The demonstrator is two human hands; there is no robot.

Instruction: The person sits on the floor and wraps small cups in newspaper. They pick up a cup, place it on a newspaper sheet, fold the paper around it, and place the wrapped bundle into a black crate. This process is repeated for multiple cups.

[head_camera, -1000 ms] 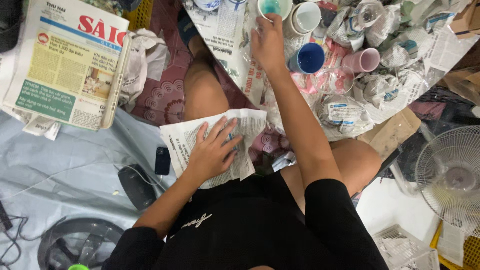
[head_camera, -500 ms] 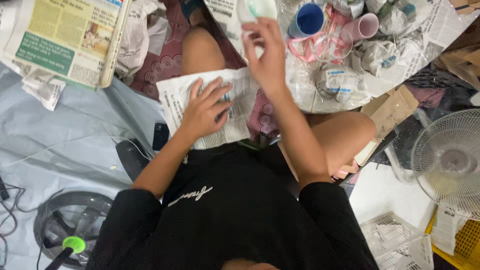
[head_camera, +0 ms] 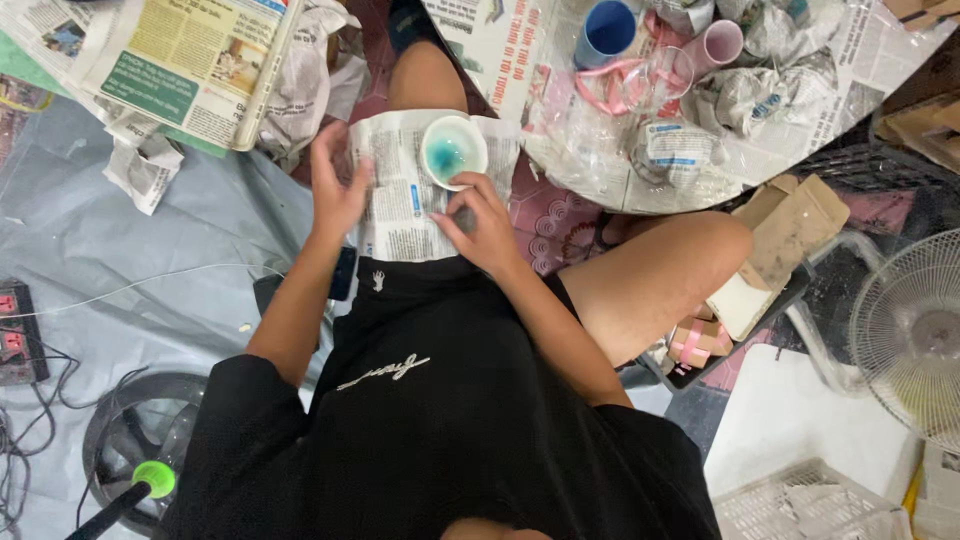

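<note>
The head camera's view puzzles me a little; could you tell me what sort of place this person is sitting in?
Probably a home floor used as a makeshift packing spot. The person sits on a grey sheet, with cups and newspaper-wrapped bundles heaped ahead, cardboard boxes beside the leg, and a floor fan nearby.

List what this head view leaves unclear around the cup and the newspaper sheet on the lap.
- Cup: its outer wall and base face away from the head camera.
- Right hand: fingertips tucked against the cup.
- Newspaper sheet: left edge covered by the left hand, which is motion-blurred.
</note>
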